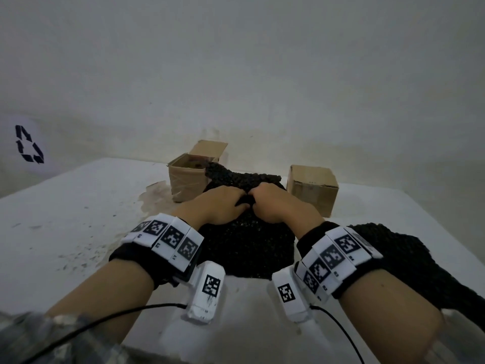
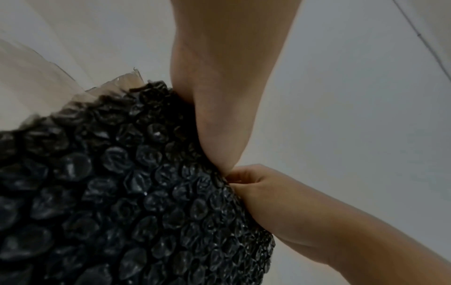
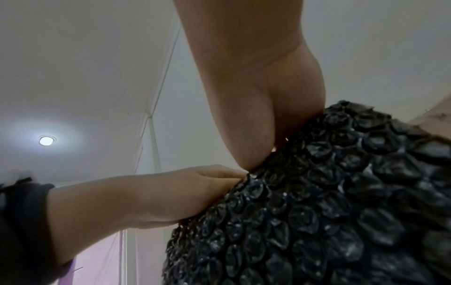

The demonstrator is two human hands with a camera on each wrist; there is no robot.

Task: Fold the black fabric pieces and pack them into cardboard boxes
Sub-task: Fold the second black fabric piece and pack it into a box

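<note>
A black, bubbly-textured fabric piece [image 1: 246,248] lies on the white table [image 1: 78,206] in front of me. Its far edge [image 1: 231,176] rises in a hump against the open cardboard box [image 1: 187,179]. My left hand [image 1: 223,206] and right hand [image 1: 270,203] meet side by side at its middle, fingers curled into the fabric and gripping a fold. The left wrist view shows the fabric [image 2: 122,192] with the right hand [image 2: 268,192] pinching its edge. In the right wrist view the left hand [image 3: 195,185] pinches the fabric [image 3: 317,212] the same way.
A closed cardboard box [image 1: 312,187] stands at the back right. A second black fabric piece [image 1: 409,261] lies spread under my right forearm, reaching the table's right front. A stain [image 1: 154,198] marks the table left of the open box. A wall stands right behind the boxes.
</note>
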